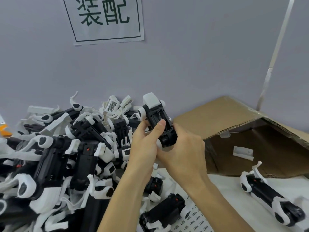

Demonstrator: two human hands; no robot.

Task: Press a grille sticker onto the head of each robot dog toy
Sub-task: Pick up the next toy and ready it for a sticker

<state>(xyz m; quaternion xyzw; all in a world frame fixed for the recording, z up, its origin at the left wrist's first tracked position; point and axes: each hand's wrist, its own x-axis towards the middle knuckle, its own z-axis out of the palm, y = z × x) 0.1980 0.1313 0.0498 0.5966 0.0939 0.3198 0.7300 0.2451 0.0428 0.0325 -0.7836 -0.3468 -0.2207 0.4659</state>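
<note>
Pile of toy dogs (66, 156) at left. Left hand (143, 144) and right hand (184, 153) both grasping one toy dog (158, 121), belly toward camera, white head up. Cardboard box (234, 118) at right; sticker sheet (195, 220) below hands.

A toy assembly workstation, as I see it.
Left of my fingers, robot dog toys (55, 164) heaped; above, a printed wall sign (107, 19); right, a cardboard box (250, 131).

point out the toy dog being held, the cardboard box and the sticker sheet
toy dog (157, 117): head view, black underside
cardboard box (209, 114): head view, top flap
sticker sheet (195, 221): head view, middle
</note>
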